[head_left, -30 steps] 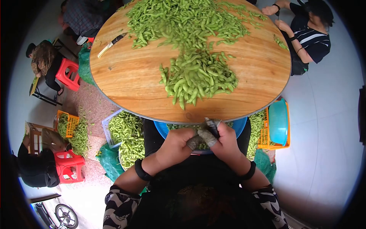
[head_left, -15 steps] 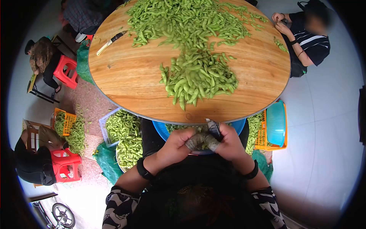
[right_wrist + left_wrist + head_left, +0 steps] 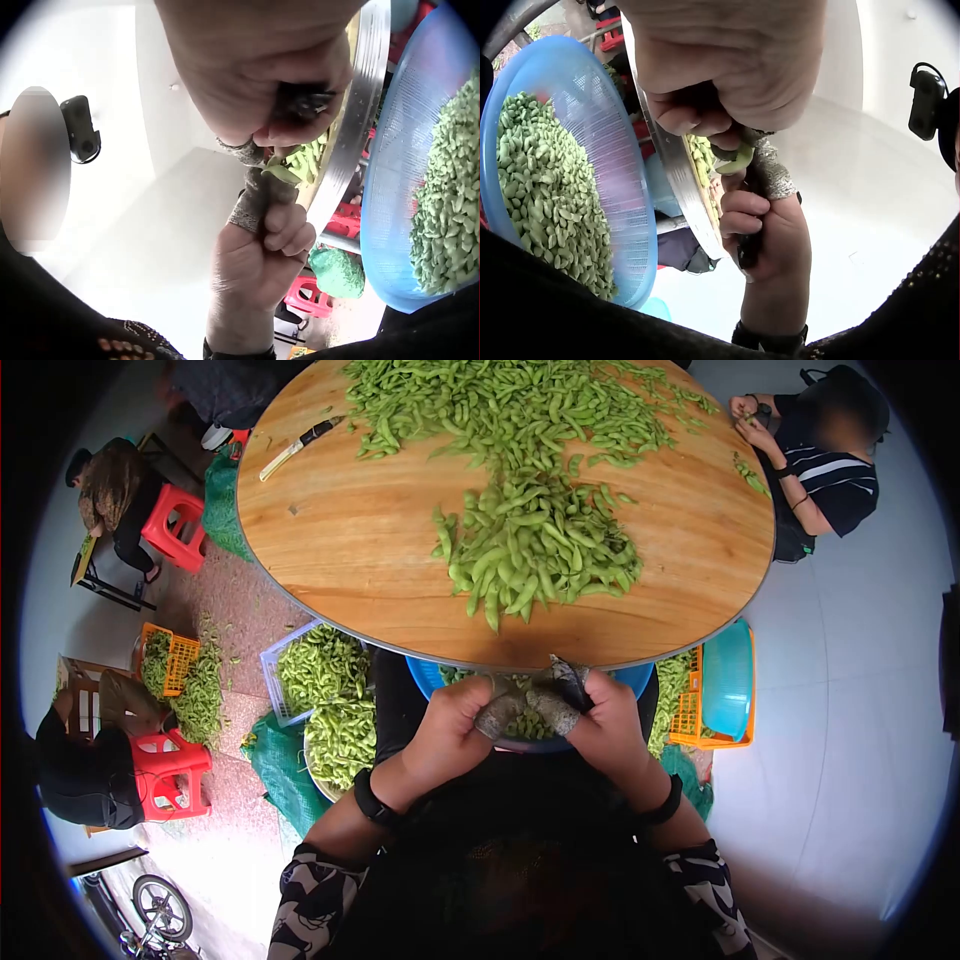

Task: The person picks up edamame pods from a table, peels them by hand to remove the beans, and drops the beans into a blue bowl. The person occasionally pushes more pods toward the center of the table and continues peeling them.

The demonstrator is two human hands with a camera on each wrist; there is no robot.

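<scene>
Green pod (image 3: 283, 174) pinched at tips of left fingers (image 3: 289, 225); right fingers (image 3: 742, 214) curl round a dark tool (image 3: 304, 101), type unclear. Likely light, bendy, easily bruised; hold by one end.

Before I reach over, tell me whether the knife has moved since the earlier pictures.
No. Against the table, the knife lies in the same place; the head view shifted, carrying both upward in the picture.
</scene>
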